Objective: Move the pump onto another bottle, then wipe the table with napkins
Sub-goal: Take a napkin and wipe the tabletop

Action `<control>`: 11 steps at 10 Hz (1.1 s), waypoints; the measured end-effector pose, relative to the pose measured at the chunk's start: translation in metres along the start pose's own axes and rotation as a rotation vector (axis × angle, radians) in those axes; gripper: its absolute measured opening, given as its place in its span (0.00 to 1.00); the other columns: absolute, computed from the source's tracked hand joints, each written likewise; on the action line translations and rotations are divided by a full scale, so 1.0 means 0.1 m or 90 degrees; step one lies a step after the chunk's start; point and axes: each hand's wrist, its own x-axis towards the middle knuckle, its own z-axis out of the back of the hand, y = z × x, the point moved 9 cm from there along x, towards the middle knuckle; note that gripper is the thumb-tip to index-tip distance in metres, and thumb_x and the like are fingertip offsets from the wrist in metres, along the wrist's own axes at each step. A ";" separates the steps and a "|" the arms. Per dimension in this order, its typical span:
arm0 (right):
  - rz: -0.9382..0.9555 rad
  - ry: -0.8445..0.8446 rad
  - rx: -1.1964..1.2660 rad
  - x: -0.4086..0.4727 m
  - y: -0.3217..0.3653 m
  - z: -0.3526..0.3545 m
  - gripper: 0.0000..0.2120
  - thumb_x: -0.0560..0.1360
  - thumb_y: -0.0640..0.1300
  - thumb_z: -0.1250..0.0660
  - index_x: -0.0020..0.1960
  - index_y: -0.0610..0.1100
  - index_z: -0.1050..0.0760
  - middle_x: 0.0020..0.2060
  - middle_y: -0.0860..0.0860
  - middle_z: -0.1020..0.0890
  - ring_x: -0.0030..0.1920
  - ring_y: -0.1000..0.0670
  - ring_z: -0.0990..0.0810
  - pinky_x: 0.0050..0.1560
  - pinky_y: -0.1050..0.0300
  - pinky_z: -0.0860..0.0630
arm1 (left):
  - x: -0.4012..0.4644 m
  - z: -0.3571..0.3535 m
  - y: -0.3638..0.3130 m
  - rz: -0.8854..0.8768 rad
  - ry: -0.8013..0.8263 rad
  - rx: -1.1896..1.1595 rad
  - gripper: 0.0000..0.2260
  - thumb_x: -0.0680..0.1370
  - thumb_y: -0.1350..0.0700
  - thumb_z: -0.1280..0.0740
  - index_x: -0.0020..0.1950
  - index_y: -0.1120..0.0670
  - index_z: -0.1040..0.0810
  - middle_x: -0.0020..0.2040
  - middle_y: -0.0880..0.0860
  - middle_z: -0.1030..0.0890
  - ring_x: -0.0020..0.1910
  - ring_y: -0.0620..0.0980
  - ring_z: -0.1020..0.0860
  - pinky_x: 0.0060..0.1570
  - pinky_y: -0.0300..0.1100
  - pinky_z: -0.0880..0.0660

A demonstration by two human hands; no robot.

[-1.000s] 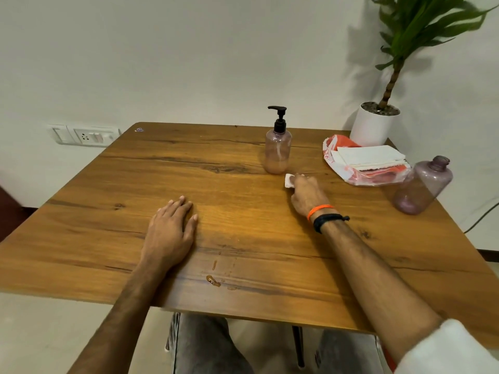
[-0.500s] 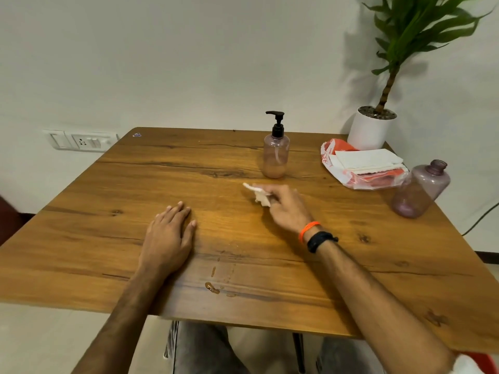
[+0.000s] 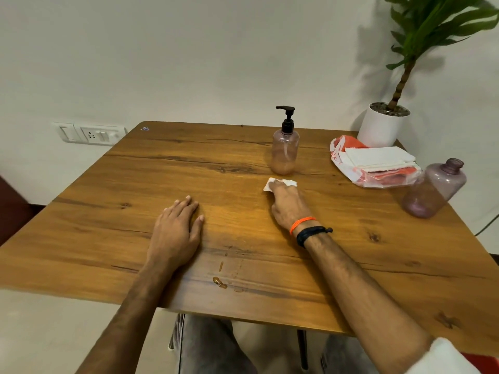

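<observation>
A pink bottle [image 3: 285, 155] with the black pump [image 3: 286, 117] on top stands upright at the back middle of the wooden table [image 3: 113, 201]. Just in front of it my right hand [image 3: 287, 205] presses a crumpled white napkin [image 3: 280, 182] onto the tabletop. My left hand [image 3: 176, 230] lies flat on the wood with its fingers together, holding nothing. A purple bottle [image 3: 434, 188] without a cap stands at the right edge. Small brown drips [image 3: 220, 282] sit near the front edge.
A torn orange and white pack of napkins [image 3: 375, 164] lies at the back right, a white potted plant [image 3: 383, 125] behind it. A switch plate [image 3: 89, 133] is on the wall to the left. My knees show under the front edge.
My right hand has swept the napkin left across the table and then back right, close to the pump bottle. My left hand has stayed flat.
</observation>
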 end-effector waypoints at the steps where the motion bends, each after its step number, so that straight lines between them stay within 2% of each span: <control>1: 0.117 0.080 0.005 -0.15 0.47 -0.19 0.24 0.75 0.31 0.43 0.69 0.41 0.32 0.71 0.44 0.31 0.71 0.43 0.34 0.70 0.51 0.35 | 0.00 0.00 0.01 0.003 -0.001 0.000 0.21 0.82 0.48 0.42 0.73 0.55 0.32 0.76 0.53 0.35 0.76 0.52 0.40 0.75 0.51 0.44; 2: 0.199 0.123 0.055 -0.27 0.75 -0.29 0.25 0.76 0.32 0.43 0.72 0.46 0.32 0.72 0.45 0.30 0.71 0.45 0.33 0.70 0.55 0.35 | 0.01 -0.01 0.01 0.006 -0.001 0.005 0.21 0.82 0.48 0.43 0.73 0.54 0.32 0.76 0.53 0.35 0.76 0.52 0.40 0.75 0.52 0.44; 3: 0.146 0.116 0.245 -0.24 0.64 -0.17 0.16 0.81 0.38 0.43 0.65 0.46 0.25 0.58 0.45 0.19 0.58 0.44 0.22 0.55 0.55 0.28 | 0.02 -0.01 0.03 0.003 -0.004 0.008 0.21 0.82 0.48 0.43 0.73 0.54 0.32 0.76 0.53 0.35 0.76 0.52 0.40 0.75 0.52 0.44; 4: 0.013 0.078 0.577 -0.14 0.32 0.01 0.10 0.82 0.38 0.43 0.52 0.41 0.22 0.44 0.49 0.19 0.44 0.51 0.21 0.47 0.52 0.25 | 0.03 -0.02 0.04 0.000 -0.013 0.016 0.21 0.81 0.48 0.42 0.72 0.54 0.31 0.75 0.53 0.34 0.75 0.53 0.39 0.74 0.51 0.44; 5: -0.116 0.046 0.708 -0.04 -0.04 0.10 0.10 0.81 0.37 0.41 0.56 0.42 0.23 0.51 0.46 0.17 0.49 0.51 0.19 0.53 0.54 0.22 | 0.04 -0.03 0.06 -0.006 -0.008 0.012 0.21 0.82 0.48 0.42 0.73 0.54 0.32 0.76 0.53 0.35 0.76 0.52 0.39 0.75 0.51 0.44; 6: -0.229 -0.022 0.709 -0.01 -0.41 0.19 0.11 0.78 0.36 0.35 0.60 0.40 0.25 0.53 0.45 0.18 0.49 0.49 0.18 0.51 0.50 0.20 | 0.04 -0.02 0.07 -0.008 -0.010 0.013 0.21 0.82 0.47 0.43 0.73 0.54 0.32 0.76 0.53 0.35 0.76 0.52 0.39 0.75 0.52 0.44; 7: -0.315 -0.012 0.823 -0.05 -0.61 0.20 0.19 0.71 0.33 0.27 0.59 0.40 0.27 0.47 0.47 0.18 0.45 0.51 0.18 0.42 0.55 0.19 | 0.04 -0.04 0.08 -0.011 -0.007 0.008 0.22 0.82 0.47 0.43 0.73 0.54 0.32 0.76 0.53 0.35 0.76 0.51 0.40 0.75 0.52 0.44; 8: -0.345 -0.010 0.843 -0.08 -0.73 0.21 0.18 0.64 0.29 0.24 0.48 0.42 0.26 0.46 0.46 0.18 0.45 0.48 0.17 0.46 0.54 0.19 | 0.03 -0.04 0.08 -0.011 0.000 0.005 0.22 0.82 0.46 0.43 0.73 0.53 0.33 0.76 0.52 0.36 0.76 0.51 0.41 0.74 0.51 0.45; 9: -0.379 -0.053 0.795 -0.09 -0.86 0.24 0.18 0.63 0.32 0.22 0.46 0.46 0.26 0.44 0.50 0.18 0.45 0.51 0.19 0.47 0.53 0.20 | 0.03 -0.03 0.07 -0.012 -0.001 0.007 0.22 0.82 0.46 0.43 0.74 0.53 0.33 0.76 0.52 0.36 0.76 0.51 0.41 0.75 0.51 0.45; 11: -0.374 -0.079 0.767 -0.04 -0.90 0.28 0.13 0.64 0.38 0.21 0.42 0.49 0.23 0.39 0.55 0.20 0.40 0.56 0.21 0.37 0.59 0.22 | 0.03 -0.03 0.06 -0.007 0.007 0.001 0.22 0.82 0.47 0.44 0.74 0.54 0.34 0.77 0.52 0.37 0.76 0.51 0.41 0.75 0.51 0.46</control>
